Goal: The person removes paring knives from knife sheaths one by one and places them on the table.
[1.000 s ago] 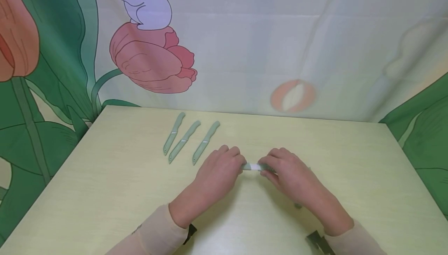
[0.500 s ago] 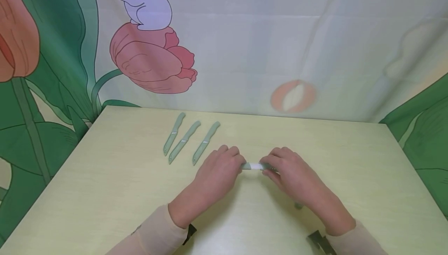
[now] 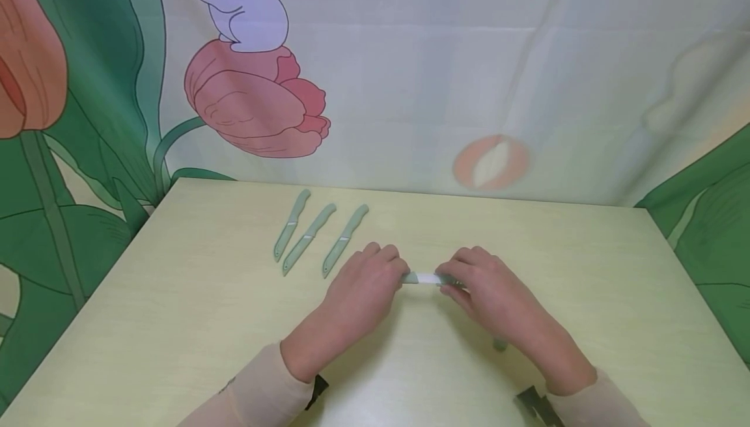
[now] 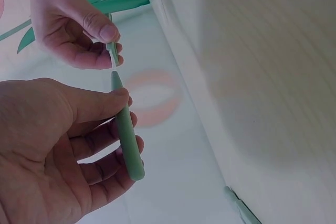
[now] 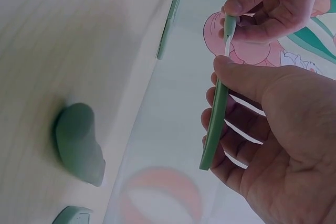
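Note:
Both hands hold one small knife above the table, level in the head view. My left hand (image 3: 368,284) pinches its pale green handle (image 4: 127,140) between thumb and fingers. At the other end, my right hand (image 3: 486,287) grips the green blade sheath (image 5: 216,124). Between the two hands a short length of white blade (image 3: 429,278) shows; the rest of it is hidden in the sheath. Beyond my left hand lie three sheathed green knives, a left one (image 3: 291,225), a middle one (image 3: 308,239) and a right one (image 3: 345,240).
Below my right forearm a green rounded end (image 3: 499,344) shows on the pale table (image 3: 176,310). The right wrist view has a blurred green curved piece (image 5: 80,142) there, and another green piece (image 5: 73,215) nearby. A printed curtain (image 3: 398,75) hangs behind the table.
The hands have drawn very slightly apart: first the right shifted right, then the left shifted left. A little more white blade shows between them. The knives on the table have not moved.

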